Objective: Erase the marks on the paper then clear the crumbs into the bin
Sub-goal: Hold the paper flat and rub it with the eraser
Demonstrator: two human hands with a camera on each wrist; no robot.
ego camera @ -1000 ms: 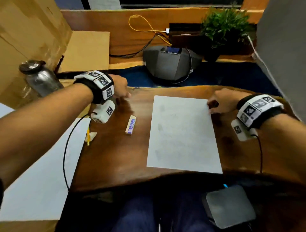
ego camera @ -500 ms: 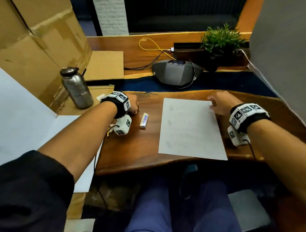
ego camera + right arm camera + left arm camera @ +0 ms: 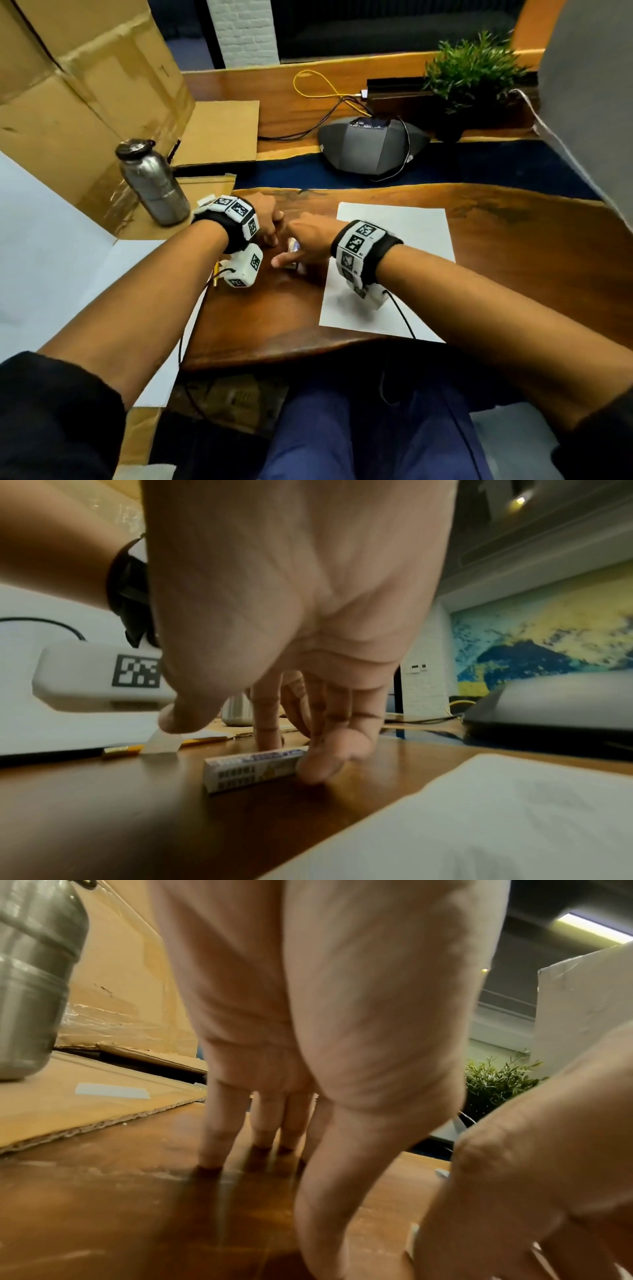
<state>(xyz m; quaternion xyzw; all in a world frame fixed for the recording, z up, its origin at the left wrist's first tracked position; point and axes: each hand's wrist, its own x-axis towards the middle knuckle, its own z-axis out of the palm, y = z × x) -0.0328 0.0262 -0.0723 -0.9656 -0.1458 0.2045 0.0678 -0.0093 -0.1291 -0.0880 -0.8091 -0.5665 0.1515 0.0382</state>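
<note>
The white paper (image 3: 411, 246) lies flat on the wooden table (image 3: 513, 240), with faint grey marks on it in the earlier frames. A small sleeved eraser (image 3: 253, 768) lies on the wood just left of the paper (image 3: 479, 818). My right hand (image 3: 301, 246) reaches across the paper. Its fingertips (image 3: 322, 764) touch the eraser's far end, and the thumb hovers off to the side. In the head view the eraser (image 3: 294, 246) is mostly hidden under this hand. My left hand (image 3: 270, 222) stands beside it, fingertips (image 3: 212, 1150) on the wood, holding nothing.
A steel bottle (image 3: 154, 185) stands on cardboard at the left, in front of large boxes (image 3: 85, 85). A yellow pencil (image 3: 215, 274) lies by the table's left edge. A grey speaker unit (image 3: 370, 144) and a plant (image 3: 472, 68) sit at the back.
My right hand left the paper's upper right edge and crossed leftward to the eraser. The left hand stayed by the table's left side. The head view pulled back.
</note>
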